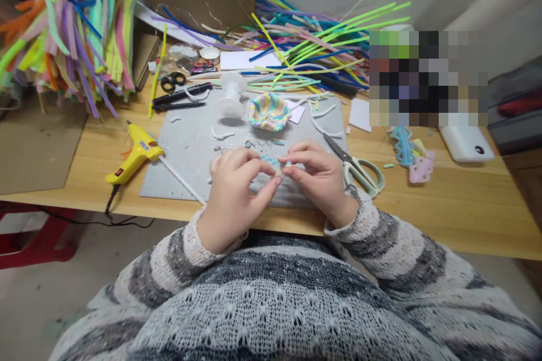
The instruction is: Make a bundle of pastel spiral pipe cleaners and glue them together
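Note:
My left hand (237, 189) and my right hand (319, 177) meet over the near edge of a grey felt mat (190, 152). Both pinch a small light-blue and white pipe-cleaner piece (275, 162) between thumb and fingertips. Most of that piece is hidden by my fingers. A round pastel rainbow coil (269, 111) made of pipe cleaners lies on the mat just beyond my hands. Short white and blue offcuts (222, 134) are scattered around it.
A yellow glue gun (133, 153) lies left of the mat, green-handled scissors (359, 168) to its right. Loose pipe cleaners (313, 45) pile up at the back, a hanging bundle (71, 28) at far left. Black scissors (173, 81), markers (182, 96), a white phone (466, 144).

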The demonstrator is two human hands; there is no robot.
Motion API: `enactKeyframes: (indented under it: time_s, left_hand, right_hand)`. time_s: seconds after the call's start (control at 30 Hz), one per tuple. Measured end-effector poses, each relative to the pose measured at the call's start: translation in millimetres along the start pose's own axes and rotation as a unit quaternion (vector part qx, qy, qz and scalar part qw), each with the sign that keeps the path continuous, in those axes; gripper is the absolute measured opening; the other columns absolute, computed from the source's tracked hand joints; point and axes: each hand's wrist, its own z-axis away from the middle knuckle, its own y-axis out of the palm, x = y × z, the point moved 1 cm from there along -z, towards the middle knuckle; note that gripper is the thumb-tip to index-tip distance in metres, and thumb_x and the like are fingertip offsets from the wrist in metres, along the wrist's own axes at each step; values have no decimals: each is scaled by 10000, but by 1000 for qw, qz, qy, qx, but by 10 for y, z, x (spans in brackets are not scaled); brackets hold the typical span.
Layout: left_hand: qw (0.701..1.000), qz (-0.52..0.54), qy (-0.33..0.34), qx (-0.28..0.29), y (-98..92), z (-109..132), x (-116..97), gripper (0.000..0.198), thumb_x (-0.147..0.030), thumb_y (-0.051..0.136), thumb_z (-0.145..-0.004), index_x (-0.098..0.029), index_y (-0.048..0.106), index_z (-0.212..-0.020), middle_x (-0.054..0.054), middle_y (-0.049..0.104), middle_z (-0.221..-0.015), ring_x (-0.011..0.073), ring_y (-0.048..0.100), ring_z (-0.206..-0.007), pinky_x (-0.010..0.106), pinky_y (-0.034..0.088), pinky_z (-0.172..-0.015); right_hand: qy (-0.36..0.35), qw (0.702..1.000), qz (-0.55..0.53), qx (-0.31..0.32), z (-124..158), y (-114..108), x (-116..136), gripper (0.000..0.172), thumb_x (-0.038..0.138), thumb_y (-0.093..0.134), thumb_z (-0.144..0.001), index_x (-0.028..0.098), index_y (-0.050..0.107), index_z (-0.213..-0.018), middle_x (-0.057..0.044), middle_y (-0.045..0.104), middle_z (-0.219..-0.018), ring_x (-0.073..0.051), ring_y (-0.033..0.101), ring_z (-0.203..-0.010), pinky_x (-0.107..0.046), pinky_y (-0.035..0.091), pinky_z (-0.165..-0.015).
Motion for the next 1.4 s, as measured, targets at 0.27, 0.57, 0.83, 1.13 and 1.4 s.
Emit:
enactKeyframes:
  time_s: [0.27, 0.57, 0.83, 1.13, 1.4]
  left_hand:
    - [1000, 6, 9, -24, 35, -46, 1, 64, -278, 652, -843, -228, 662, -804, 29, 646, -870, 214, 589, -894, 403, 352, -829]
    - [1000, 0, 1, -30, -16, -68, 7, 81, -304, 659, -839, -236, 655, -796, 26, 655, -868, 210, 594, -899, 406, 360, -841]
    - [999, 35, 17, -29, -89, 3, -22, 77, -310, 637, -862, -236, 653, -852, 23, 648, -881, 211, 600, -912, 427, 402, -847]
    - [939, -218, -229, -134, -929, 345, 1082, 368, -435, 594, -853, -325, 551, -1201, 65, 507, -1251, 434, 365, -1199, 670, 194, -967]
    - [907, -282, -309, 51, -1133, 479, 1499, 515, -521, 442, -871, -164, 547, -1227, 162, 587, -1026, 448, 492, -1066, 539, 351, -842]
  right_hand:
    - [8, 1000, 4, 3, 8, -1, -13, 171, 249, 727, -801, 298, 730, -965, 3, 662, -846, -143, 591, -788, -326, 497, -739]
    - [31, 999, -5, 16, -3, 41, -63, 53, 277, 681, -830, 246, 641, -847, 4, 628, -826, -147, 560, -786, -329, 468, -732]
    - [20, 1000, 1, 21, 0, 30, -46, 43, 239, 671, -832, 240, 630, -818, 5, 621, -816, -150, 576, -810, -342, 480, -772]
    - [32, 999, -12, 4, 11, 41, -54, 50, 197, 650, -834, 236, 626, -814, 13, 622, -803, -134, 578, -786, -327, 480, -755]
    - [21, 1000, -13, -4, -5, 48, -63, 60, 175, 649, -833, 227, 628, -812, 15, 617, -801, -122, 573, -771, -309, 473, -731]
